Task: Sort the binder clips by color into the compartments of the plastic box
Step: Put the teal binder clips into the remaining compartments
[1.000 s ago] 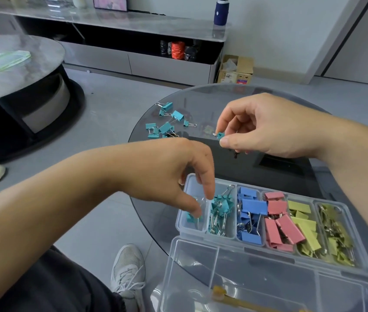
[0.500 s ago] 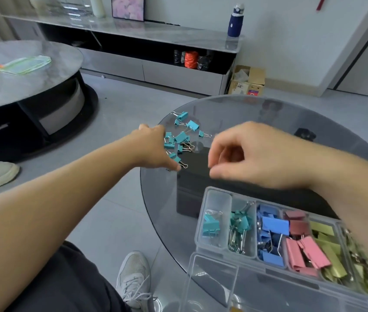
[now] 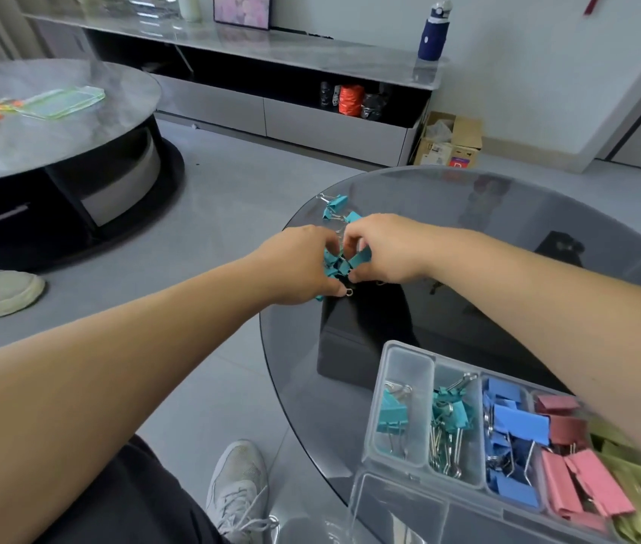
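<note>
The right hand has left the plastic box and joined the left hand at the loose teal clips, eleven o'clock from it. Both curl fingers into the pile, apparently pinching clips; only teal remains unsorted.

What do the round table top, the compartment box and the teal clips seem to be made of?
The table top: smoked glass, it seems; glossy, reflective, the dark base shows through. The box: clear plastic, slightly cloudy; contents visible through its walls. The teal clips: likely painted metal bodies with bare shiny wire handles.
</note>
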The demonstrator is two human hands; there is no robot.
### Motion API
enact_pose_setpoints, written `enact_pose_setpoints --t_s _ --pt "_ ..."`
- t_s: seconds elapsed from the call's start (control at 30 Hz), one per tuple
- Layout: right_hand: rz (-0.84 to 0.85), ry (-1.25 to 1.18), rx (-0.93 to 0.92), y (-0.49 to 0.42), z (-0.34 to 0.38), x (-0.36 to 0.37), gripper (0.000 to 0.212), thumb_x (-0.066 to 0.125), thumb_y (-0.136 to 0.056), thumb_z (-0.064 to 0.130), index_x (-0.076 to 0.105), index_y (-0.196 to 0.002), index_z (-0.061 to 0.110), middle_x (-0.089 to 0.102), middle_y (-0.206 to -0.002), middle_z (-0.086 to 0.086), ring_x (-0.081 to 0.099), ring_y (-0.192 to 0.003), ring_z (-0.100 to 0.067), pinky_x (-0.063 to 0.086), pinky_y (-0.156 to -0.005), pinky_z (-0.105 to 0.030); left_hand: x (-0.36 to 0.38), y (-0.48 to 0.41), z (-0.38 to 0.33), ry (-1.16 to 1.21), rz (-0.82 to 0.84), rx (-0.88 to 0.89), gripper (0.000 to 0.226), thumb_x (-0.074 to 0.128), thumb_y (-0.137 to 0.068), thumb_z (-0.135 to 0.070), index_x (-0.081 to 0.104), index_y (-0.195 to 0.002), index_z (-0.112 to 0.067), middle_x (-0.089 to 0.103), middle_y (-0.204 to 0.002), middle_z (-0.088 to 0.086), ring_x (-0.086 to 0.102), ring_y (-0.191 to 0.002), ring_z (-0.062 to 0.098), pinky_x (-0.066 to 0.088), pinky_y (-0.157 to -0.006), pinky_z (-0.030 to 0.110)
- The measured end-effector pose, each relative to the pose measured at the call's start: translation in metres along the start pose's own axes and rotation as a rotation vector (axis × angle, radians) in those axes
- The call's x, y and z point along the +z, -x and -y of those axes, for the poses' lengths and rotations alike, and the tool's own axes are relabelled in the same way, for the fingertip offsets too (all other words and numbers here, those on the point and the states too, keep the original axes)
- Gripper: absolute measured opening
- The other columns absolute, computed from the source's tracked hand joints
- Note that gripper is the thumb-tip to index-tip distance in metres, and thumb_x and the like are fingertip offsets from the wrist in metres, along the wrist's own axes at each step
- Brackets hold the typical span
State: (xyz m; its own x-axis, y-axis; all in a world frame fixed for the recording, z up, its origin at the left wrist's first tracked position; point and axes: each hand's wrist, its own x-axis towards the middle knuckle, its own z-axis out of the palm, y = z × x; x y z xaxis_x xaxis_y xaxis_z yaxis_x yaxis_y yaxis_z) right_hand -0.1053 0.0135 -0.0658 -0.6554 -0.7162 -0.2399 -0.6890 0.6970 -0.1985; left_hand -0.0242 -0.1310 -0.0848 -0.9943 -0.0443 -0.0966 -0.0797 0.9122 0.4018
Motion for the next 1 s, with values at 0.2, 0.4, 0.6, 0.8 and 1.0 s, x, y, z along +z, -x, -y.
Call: enact_pose_setpoints --t_s 0.2,0.4,0.6,0.8,1.0 --pt "0.108 -0.218 0.094 0.016 -0.018 -0.001 0.021 0.081 -0.083 0.017 0.061 -0.085 0.026 0.07 -0.097 -0.003 0.075 -0.061 -0.016 0.056 -0.052 -0.021 0.001 -0.002 -0.012 0.049 0.043 0.076 0.022 0.076 -0.08 -0.02 0.066 -0.098 -0.027 0.057 -0.079 -0.012 0.062 -0.067 0.009 0.058 -0.067 0.031" --pt "0.127 -0.333 0.113 0.031 -0.026 0.001 0.019 0.079 -0.085 0.022 0.062 -0.089 0.027 0.07 -0.097 -0.003 0.075 -0.061 -0.016 0.056 -0.049 -0.018 0.005 -0.001 -0.024 0.033 0.08 0.099 0.018 0.069 -0.076 -0.011 0.065 -0.082 -0.027 0.061 -0.072 -0.007 0.059 -0.064 0.015 0.053 -0.059 0.028" --pt "0.09 -0.199 0.068 0.037 -0.029 0.005 0.022 0.078 -0.085 0.028 0.057 -0.081 0.029 0.067 -0.095 0.002 0.072 -0.076 -0.018 0.048 -0.057 -0.022 0.008 -0.004 -0.029 0.021 0.098 0.116 0.015 0.07 -0.079 -0.013 0.067 -0.086 -0.027 0.058 -0.078 -0.01 0.056 -0.066 0.011 0.044 -0.054 0.021" --pt "0.052 -0.278 0.069 0.049 -0.041 0.003 0.019 0.08 -0.083 0.028 0.061 -0.081 0.027 0.069 -0.08 0.0 0.071 -0.058 -0.013 0.049 -0.049 -0.018 0.009 -0.006 -0.03 0.026 0.135 0.134 0.017 0.067 -0.081 -0.011 0.064 -0.085 -0.028 0.056 -0.076 -0.009 0.055 -0.065 0.013 0.042 -0.055 0.022" --pt "-0.009 -0.385 0.092 0.07 -0.048 -0.006 0.018 0.084 -0.078 0.031 0.07 -0.089 0.03 0.072 -0.079 0.004 0.071 -0.065 -0.01 0.049 -0.06 -0.02 0.003 -0.005 -0.031 0.072 0.142 0.137 0.017 0.07 -0.079 -0.012 0.073 -0.083 -0.029 0.066 -0.069 -0.006 0.058 -0.059 0.009 0.053 -0.059 0.022"
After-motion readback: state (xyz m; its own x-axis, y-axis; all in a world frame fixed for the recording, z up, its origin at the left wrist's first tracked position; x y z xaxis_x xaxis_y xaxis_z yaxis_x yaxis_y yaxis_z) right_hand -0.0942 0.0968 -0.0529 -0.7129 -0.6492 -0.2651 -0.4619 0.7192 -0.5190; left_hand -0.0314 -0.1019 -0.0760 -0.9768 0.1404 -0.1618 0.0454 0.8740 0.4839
